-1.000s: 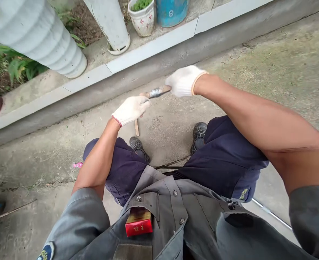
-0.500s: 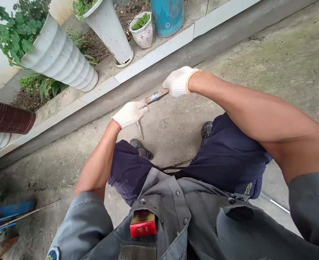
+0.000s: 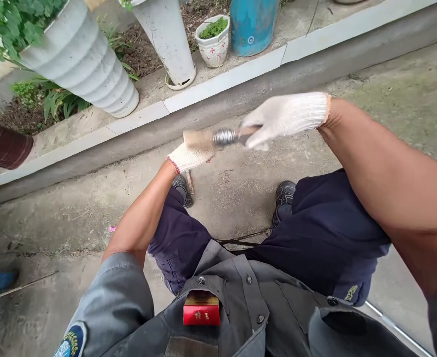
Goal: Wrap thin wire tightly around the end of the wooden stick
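Both my hands wear white knit gloves. My right hand (image 3: 283, 118) is closed round one end of a short wooden stick (image 3: 218, 137) that has a band of silvery wire wound about its middle. My left hand (image 3: 191, 156) is closed on the stick's other end, partly hidden behind it. The stick lies level in front of my knees. A small strip of wood (image 3: 190, 182) shows just below my left hand, beside my left shoe (image 3: 183, 189).
I am seated above a concrete floor. A grey kerb (image 3: 241, 94) runs across in front. Behind it stand white planters (image 3: 81, 64), a small flowered pot (image 3: 214, 47) and a blue bucket (image 3: 253, 25). A thin rod (image 3: 18, 287) lies at left.
My right hand has moved nearer and to the right with the stick, which now lies more level. The left hand has slid right under its end. The view shifted slightly.
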`<action>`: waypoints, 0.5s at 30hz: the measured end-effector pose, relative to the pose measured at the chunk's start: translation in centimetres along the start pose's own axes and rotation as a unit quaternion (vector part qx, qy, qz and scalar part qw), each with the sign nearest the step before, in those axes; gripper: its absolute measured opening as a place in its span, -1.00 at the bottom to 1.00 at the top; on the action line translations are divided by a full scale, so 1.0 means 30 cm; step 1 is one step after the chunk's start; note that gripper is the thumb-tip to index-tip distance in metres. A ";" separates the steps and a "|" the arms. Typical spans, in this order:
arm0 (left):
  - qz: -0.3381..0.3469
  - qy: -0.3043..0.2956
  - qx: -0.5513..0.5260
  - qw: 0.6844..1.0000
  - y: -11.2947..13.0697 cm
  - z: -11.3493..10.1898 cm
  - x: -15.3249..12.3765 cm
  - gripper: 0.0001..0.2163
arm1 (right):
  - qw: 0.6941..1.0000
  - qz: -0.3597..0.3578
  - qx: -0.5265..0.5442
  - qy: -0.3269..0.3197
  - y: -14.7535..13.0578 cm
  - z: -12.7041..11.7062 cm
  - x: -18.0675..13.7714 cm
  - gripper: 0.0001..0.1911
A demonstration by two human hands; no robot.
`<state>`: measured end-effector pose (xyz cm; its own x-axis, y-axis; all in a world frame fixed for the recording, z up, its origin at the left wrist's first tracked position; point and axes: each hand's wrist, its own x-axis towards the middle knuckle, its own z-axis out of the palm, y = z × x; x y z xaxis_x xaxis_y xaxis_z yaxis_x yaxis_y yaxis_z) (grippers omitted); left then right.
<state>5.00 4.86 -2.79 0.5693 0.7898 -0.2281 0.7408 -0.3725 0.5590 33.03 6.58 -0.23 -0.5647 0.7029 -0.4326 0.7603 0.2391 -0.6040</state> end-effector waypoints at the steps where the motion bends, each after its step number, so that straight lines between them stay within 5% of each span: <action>1: -0.005 0.012 -0.009 1.000 -0.007 0.005 0.004 -0.67 | 1.000 -0.011 -0.009 0.026 -0.012 -0.009 0.011 -0.50; 7: -0.011 0.049 0.014 0.999 -0.036 0.008 0.034 -0.66 | 0.960 0.127 -0.154 0.197 -0.022 0.007 0.166 -0.59; 11: -0.007 0.017 0.047 0.999 -0.059 -0.005 0.060 -0.66 | 0.951 0.186 -0.221 0.110 -0.022 0.053 0.214 -0.77; 15: 0.005 -0.024 0.052 0.998 -0.093 -0.024 0.091 -0.68 | 0.967 0.132 -0.216 -0.012 0.018 0.086 0.191 -0.90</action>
<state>4.23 8.39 -4.39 0.5921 0.7619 -0.2625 0.7661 -0.4313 0.4765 29.38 9.01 -4.78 -0.3349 0.7639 -0.5517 0.9397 0.3140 -0.1356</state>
